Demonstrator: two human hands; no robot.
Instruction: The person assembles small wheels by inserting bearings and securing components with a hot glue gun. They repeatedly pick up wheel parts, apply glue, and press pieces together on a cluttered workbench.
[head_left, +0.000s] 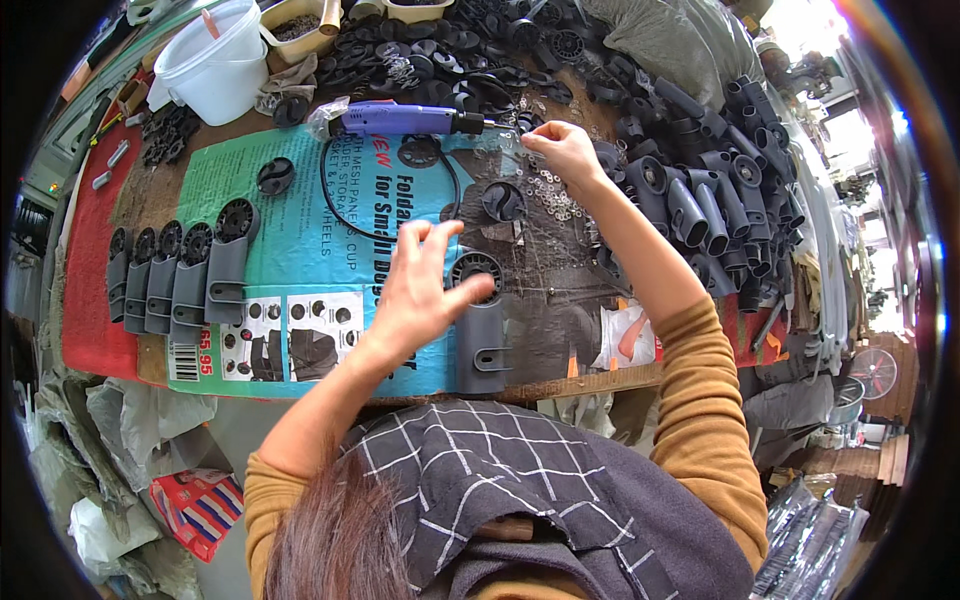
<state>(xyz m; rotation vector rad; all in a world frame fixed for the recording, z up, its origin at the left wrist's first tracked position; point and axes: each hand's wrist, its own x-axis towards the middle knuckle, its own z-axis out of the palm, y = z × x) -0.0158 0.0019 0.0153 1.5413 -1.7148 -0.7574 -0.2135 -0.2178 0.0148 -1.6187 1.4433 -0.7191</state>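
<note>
My left hand (425,285) is spread, with its thumb over the round black top of a grey plastic caster-like housing (482,350) near the table's front edge. My right hand (562,150) reaches forward, thumb and forefinger pinched near the tip of a purple electric screwdriver (400,119); whatever is in the pinch is too small to make out. The screwdriver lies sideways, its black cord looping below it. Small metal washers (545,190) are scattered below my right hand. A round black cap (503,202) sits just beyond the housing.
Several similar grey housings (230,265) stand in a row at left, near another black cap (275,176). Grey tubular parts (700,200) are heaped at right, black parts (440,60) at the back. A white bucket (215,75) stands back left. Printed cardboard (225,165) covers part of the table.
</note>
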